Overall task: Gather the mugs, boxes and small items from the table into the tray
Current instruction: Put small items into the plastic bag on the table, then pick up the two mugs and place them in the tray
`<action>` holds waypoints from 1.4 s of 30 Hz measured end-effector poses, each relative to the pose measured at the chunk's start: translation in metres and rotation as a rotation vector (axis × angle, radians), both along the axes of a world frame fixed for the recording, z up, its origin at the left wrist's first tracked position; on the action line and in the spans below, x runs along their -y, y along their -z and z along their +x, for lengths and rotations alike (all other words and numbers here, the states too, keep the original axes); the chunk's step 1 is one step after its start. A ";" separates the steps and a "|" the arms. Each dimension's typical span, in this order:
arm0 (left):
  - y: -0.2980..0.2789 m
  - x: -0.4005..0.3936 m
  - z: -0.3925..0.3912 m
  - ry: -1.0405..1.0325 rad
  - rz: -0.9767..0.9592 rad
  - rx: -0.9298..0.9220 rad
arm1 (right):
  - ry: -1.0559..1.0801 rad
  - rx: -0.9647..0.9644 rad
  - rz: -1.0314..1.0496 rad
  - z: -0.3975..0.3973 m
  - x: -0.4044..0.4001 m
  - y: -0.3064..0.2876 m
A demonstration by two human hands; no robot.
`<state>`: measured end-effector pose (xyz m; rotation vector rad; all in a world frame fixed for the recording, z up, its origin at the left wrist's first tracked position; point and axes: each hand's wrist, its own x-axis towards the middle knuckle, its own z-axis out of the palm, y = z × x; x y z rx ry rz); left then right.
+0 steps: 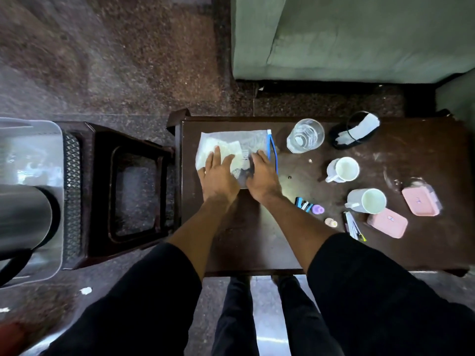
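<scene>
1. Head view, straight down: dark wooden table (pixel 321 255), glossy, scuffed with pale smears.
2. Clear plastic zip pouch (pixel 232 147), rectangular, blue zipper edge along its right side, crinkled, white papers inside; it lies flat at the table's left end.
3. Left hand (pixel 218 176) palm down on the pouch, fingers straight and spread, pressing, not gripping.
4. Right hand (pixel 262 176) also on the pouch near the zipper side, fingers slightly bent; whether it pinches the plastic, can't tell.
5. Right half of the table: ribbed clear glass (pixel 305 136), two white ceramic mugs (pixel 343 170) (pixel 367 201), two pink rounded-rectangle boxes (pixel 387 223) (pixel 421 201), small lilac cap-like item (pixel 318 209).
6. Translucent plastic tray (pixel 55 150) sits off to the left on a dark latticed stool (pixel 74 191), well apart from the table items; a steel kettle (pixel 23 214) stands in it.
</scene>
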<state>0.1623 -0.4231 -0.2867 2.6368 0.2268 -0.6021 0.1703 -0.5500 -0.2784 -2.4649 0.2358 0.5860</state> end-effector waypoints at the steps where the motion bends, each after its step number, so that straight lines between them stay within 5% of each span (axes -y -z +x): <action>1: -0.004 0.005 -0.006 -0.003 -0.002 0.067 | 0.041 0.048 0.006 -0.007 0.004 -0.003; 6: -0.020 0.042 -0.033 0.052 -0.235 0.219 | 0.172 0.118 -0.030 -0.043 0.031 -0.012; 21: -0.051 0.226 -0.053 0.064 -0.352 0.053 | 0.628 0.311 -0.290 -0.110 0.202 -0.043; 26: -0.044 0.260 -0.045 0.015 -0.224 0.001 | 0.534 0.044 -0.531 -0.109 0.243 -0.031; 31: -0.034 0.267 -0.035 0.148 -0.005 -0.059 | 0.303 -0.068 -0.316 -0.094 0.260 -0.017; 42: -0.018 0.275 -0.044 -0.044 -0.009 -0.042 | 0.123 -0.070 0.069 -0.075 0.291 -0.011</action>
